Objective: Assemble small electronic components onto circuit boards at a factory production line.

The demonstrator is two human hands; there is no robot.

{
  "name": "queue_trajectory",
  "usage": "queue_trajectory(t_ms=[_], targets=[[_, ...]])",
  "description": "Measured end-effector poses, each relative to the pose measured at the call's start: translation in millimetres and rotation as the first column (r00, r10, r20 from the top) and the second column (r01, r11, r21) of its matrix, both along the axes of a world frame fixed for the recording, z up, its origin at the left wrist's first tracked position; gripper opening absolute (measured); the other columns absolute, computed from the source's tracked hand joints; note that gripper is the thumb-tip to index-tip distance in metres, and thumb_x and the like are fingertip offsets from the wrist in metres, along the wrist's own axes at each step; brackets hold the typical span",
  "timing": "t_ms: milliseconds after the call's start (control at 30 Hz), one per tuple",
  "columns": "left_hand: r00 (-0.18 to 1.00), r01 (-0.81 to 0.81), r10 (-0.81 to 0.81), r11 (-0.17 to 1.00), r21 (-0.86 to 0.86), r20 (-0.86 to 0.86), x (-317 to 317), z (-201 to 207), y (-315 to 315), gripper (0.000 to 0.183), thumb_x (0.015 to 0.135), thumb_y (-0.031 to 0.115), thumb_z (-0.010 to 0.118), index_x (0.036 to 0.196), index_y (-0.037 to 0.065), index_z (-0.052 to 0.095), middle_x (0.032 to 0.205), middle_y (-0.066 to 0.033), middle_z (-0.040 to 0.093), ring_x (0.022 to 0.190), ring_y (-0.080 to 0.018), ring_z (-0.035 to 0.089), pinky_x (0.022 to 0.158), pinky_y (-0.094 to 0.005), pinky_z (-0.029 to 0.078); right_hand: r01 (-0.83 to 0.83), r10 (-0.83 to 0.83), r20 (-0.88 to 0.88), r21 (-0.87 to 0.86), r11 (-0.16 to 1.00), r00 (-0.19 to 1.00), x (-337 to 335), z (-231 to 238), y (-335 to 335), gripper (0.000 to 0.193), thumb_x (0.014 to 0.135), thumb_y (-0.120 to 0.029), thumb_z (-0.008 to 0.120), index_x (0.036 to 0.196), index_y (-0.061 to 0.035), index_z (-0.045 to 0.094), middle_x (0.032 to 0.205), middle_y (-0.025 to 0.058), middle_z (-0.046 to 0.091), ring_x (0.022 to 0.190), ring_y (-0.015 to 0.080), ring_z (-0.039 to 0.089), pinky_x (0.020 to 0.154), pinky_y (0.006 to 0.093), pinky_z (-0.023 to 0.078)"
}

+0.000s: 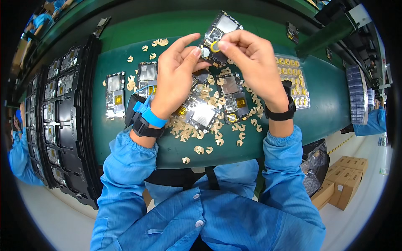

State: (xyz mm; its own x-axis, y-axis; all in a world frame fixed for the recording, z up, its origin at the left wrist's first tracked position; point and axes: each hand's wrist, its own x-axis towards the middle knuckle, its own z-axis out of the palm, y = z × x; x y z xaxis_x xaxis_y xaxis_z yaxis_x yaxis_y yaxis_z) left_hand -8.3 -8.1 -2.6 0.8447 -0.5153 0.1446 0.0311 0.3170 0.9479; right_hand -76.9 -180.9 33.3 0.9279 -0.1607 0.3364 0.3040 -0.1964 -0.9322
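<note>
My left hand (pixel 175 75) grips a black circuit board (pixel 226 24) by its lower left edge, holding it tilted above the mat. A silvery metal shield covers the board's upper part, and a round silver disc (pixel 204 52) shows near my left thumb. My right hand (pixel 257 60) is closed in a pinch on a small yellow-rimmed round piece (pixel 215 46), which lies against the board's face. Below my hands, several similar boards lie on the mat, among them one at the left (pixel 115 95) and one at the right (pixel 233 98).
Cream C-shaped scraps (pixel 184 130) are strewn over the green mat (pixel 125 144). At the right lies a clear sheet of yellow round pieces (pixel 293 79). Stacked black trays (pixel 65 113) with boards stand at the left. Cardboard boxes (pixel 343 182) sit on the floor.
</note>
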Motion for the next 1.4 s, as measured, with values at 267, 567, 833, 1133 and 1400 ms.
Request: queue_trajectory(t_ms=[267, 567, 833, 1133, 1400], targets=[[0.994, 0.083, -0.088, 0.993, -0.083, -0.065, 1, -6, -2, 0.031, 0.107, 0.006, 0.05, 0.133, -0.011, 0.055, 0.118, -0.018, 0.07, 0.105, -0.0203, 0.072, 0.094, -0.0298, 0.06, 0.127, -0.141, -0.026, -0.292, 0.948, 0.99, 1, -8, 12, 0.017, 0.093, -0.011, 0.068, 0.092, 0.0061, 0.068, 0.07, 0.0104, 0.064, 0.062, 0.0135, 0.059, 0.058, 0.0296, 0.046], [0.994, 0.091, -0.096, 0.991, -0.093, -0.05, 0, -4, -1, 0.03, 0.107, 0.005, 0.049, 0.132, -0.011, 0.055, 0.118, -0.0191, 0.07, 0.106, -0.0216, 0.072, 0.095, -0.0315, 0.061, 0.157, -0.167, 0.007, -0.387, 0.909, 0.986, 1, -6, 12, 0.015, 0.096, -0.01, 0.069, 0.092, 0.0048, 0.066, 0.07, -0.0031, 0.057, 0.064, 0.0022, 0.047, 0.056, 0.0224, 0.038], [0.995, 0.096, -0.097, 0.993, -0.062, -0.014, 0, -3, 0, 0.031, 0.106, 0.004, 0.052, 0.133, -0.011, 0.057, 0.12, -0.0177, 0.07, 0.108, -0.0198, 0.071, 0.093, -0.0315, 0.061, 0.144, -0.16, -0.006, -0.407, 0.902, 0.987, 2, -3, 9, 0.017, 0.091, -0.012, 0.068, 0.092, 0.0049, 0.068, 0.072, 0.0144, 0.067, 0.061, 0.0207, 0.064, 0.059, 0.034, 0.049], [0.996, 0.085, -0.086, 0.995, -0.058, -0.011, -1, -2, 0, 0.031, 0.106, 0.005, 0.053, 0.133, -0.01, 0.059, 0.119, -0.0173, 0.07, 0.106, -0.0187, 0.071, 0.091, -0.0306, 0.062, 0.099, -0.118, -0.038, -0.334, 0.937, 0.992, 1, -4, 5, 0.018, 0.093, -0.012, 0.068, 0.092, 0.0055, 0.068, 0.071, 0.0117, 0.066, 0.062, 0.0157, 0.062, 0.059, 0.0321, 0.049], [0.996, 0.087, -0.088, 0.994, -0.064, -0.012, -1, -1, 1, 0.032, 0.106, 0.005, 0.053, 0.133, -0.011, 0.058, 0.119, -0.0173, 0.07, 0.105, -0.0187, 0.071, 0.091, -0.0302, 0.062, 0.14, -0.155, -0.003, -0.402, 0.905, 0.988, 1, -4, 9, 0.017, 0.091, -0.013, 0.069, 0.09, 0.0043, 0.068, 0.07, 0.0148, 0.065, 0.061, 0.024, 0.062, 0.059, 0.0355, 0.048]])
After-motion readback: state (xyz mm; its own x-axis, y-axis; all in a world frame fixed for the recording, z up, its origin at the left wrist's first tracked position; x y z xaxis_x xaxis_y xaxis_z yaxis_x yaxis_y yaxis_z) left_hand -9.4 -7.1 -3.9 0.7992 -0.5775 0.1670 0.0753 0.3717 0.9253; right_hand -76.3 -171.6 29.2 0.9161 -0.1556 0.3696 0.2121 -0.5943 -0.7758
